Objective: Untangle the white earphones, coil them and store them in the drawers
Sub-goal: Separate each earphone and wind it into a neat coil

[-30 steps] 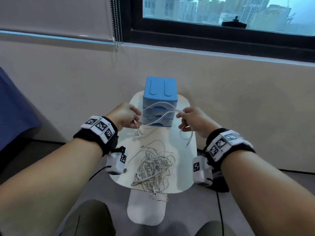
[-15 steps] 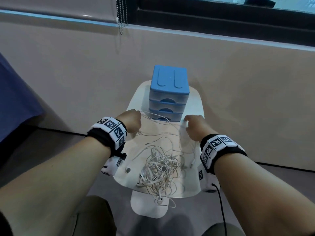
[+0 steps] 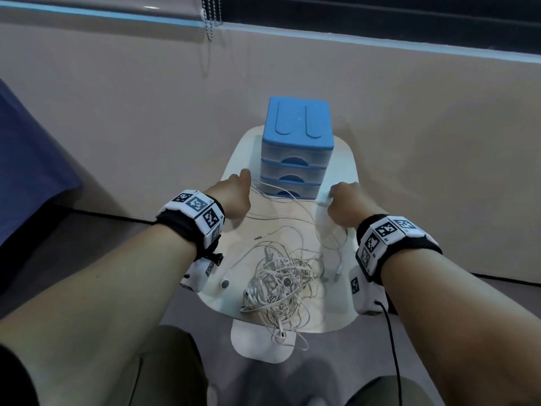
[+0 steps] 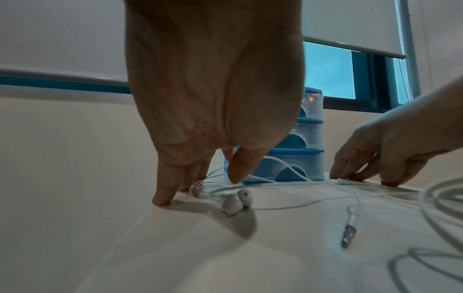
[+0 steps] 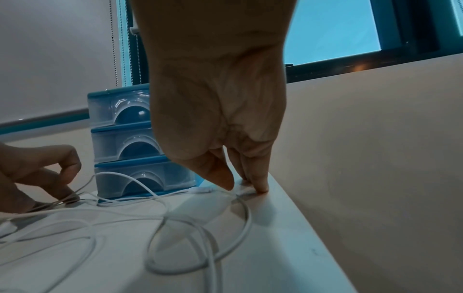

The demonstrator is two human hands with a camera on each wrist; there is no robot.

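A tangle of white earphones (image 3: 278, 282) lies on the small white table (image 3: 339, 312). One freed white cable (image 3: 281, 197) runs across the table in front of the blue three-drawer unit (image 3: 297, 148), whose drawers are all closed. My left hand (image 3: 235, 196) is at the cable's left end, its fingers (image 4: 162, 198) pointing down onto the table beside two earbuds (image 4: 235, 200); the thumb stays off. My right hand (image 3: 342, 203) presses the right end against the table with its fingertips (image 5: 261, 188), near the table's right edge.
A loose plug (image 4: 349, 232) and slack cable loops (image 5: 200, 247) lie between my hands and the tangle. A beige wall stands just behind the drawer unit, with a window and a blind cord (image 3: 209, 22) above. A blue cloth (image 3: 26, 171) is at the far left.
Both hands came down from holding the cable in the air in front of the drawers to the table, spreading apart and laying it flat. The head view tilted downward.
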